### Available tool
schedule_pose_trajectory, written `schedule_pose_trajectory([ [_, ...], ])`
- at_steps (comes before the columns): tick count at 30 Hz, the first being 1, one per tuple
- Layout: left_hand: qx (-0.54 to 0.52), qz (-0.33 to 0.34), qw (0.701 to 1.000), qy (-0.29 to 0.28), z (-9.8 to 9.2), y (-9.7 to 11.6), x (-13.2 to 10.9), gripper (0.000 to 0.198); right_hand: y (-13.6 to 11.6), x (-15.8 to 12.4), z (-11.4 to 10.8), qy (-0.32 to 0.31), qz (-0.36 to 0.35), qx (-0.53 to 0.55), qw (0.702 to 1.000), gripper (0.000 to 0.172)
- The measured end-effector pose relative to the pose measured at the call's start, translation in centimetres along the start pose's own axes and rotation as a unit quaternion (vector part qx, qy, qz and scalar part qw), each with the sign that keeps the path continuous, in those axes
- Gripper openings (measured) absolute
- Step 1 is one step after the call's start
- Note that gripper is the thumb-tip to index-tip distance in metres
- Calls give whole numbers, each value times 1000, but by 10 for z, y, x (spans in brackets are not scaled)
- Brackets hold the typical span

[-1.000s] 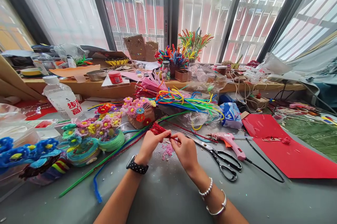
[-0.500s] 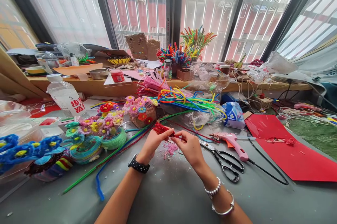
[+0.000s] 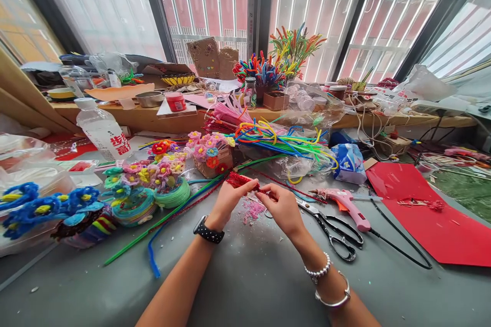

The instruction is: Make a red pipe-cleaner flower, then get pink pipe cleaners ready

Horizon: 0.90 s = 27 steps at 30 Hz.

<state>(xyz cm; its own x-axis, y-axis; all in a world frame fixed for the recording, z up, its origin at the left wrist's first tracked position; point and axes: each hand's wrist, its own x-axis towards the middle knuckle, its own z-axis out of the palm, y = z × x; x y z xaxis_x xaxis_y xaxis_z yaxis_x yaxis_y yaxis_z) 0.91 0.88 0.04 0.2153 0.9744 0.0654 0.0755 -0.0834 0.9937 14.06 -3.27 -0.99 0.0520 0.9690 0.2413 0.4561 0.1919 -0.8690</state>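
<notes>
Above the smooth grey tabletop (image 3: pixel 245 286), the left hand (image 3: pixel 229 201), with a dotted black strap at its wrist, pinches a glittery red tinsel-like piece (image 3: pixel 237 179) between thumb and curled fingers. The right hand (image 3: pixel 282 206) pinches the piece's right end, thumb and forefinger nearly together. Loose pink glittery bits (image 3: pixel 253 211) lie below; black-handled metal scissors (image 3: pixel 333 235) rest rightward.

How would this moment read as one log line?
left hand: holding red glittery piece | right hand: pinching its end | beside right hand: scissors, pink glue gun
</notes>
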Motion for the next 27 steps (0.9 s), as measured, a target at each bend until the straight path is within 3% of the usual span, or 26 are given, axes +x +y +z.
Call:
schedule_pose_trajectory([
  [5, -55, -5, 998, 8, 2, 2, -2, 33, 2, 4, -5, -8, 24, 141, 990, 31],
  [9, -72, 7, 996, -54, 5, 6, -6, 28, -2, 2, -6, -114, 61, 183, 975, 34],
  [12, -71, 5, 996, -61, 6, 6, -7, 25, -5, 0, -5, -163, 75, 190, 965, 36],
  [15, -67, -1, 997, -35, 5, 5, -5, 24, -4, 1, -4, -128, 67, 172, 974, 34],
  [19, -58, -2, 998, -22, 3, 6, -4, 25, 1, 5, -7, -33, 37, 137, 989, 36],
  [22, -42, -22, 993, -107, 4, 9, -6, 28, 2, 7, -10, -9, 28, 139, 990, 38],
  [25, -25, -58, 972, -228, 5, 10, -9, 31, 0, 6, -13, -37, 49, 181, 982, 35],
  [27, -10, -64, 963, -260, 6, 8, -10, 30, -2, 5, -13, -62, 76, 213, 972, 31],
])
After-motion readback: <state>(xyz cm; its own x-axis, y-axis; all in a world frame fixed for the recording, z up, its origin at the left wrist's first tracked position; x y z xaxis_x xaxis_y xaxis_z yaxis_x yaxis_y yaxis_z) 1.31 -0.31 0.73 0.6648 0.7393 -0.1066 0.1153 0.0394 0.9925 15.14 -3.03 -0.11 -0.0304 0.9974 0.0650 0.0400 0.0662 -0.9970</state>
